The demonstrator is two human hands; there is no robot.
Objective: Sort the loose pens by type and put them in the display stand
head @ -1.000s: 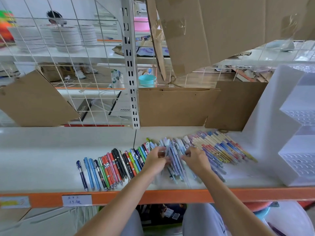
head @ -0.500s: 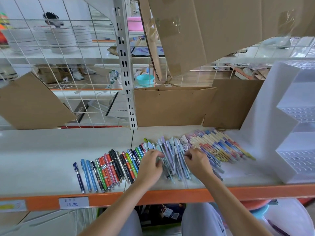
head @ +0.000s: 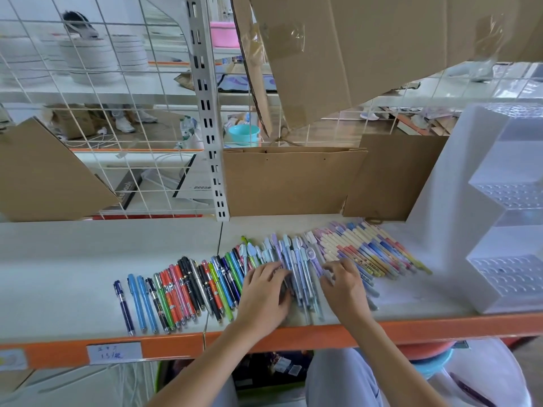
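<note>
pens (head: 205,289) lie in one long row on the white shelf (head: 58,274), side by side, tips toward the orange front edge (head: 440,324). left part of the row: dark blue, light blue, black, red, green barrels. middle: pale blue and lilac pens (head: 296,259) with shaped caps. right: cream-capped pens (head: 361,254) with multicolour barrels, fanned toward the stand.

left hand (head: 264,292) rests palm-down on the pale pens, fingers bent over them; whether they grasp any one pen cannot be told, the pens under the palm are hidden. right hand (head: 343,286) just beside it on the same group, fingertips (head: 330,267) curled down onto the barrels; looks like a pinch on one lilac pen, not certain. the two hands are near each other, not touching.

stand (head: 505,224): translucent white, stepped tiers, at the right end of the shelf, just beside the cream-capped pens. the tiers show rows of holes (head: 511,195); no pens seen in them.

behind the row: cardboard sheets (head: 293,180) leaning against a wire grid (head: 102,113).
</note>
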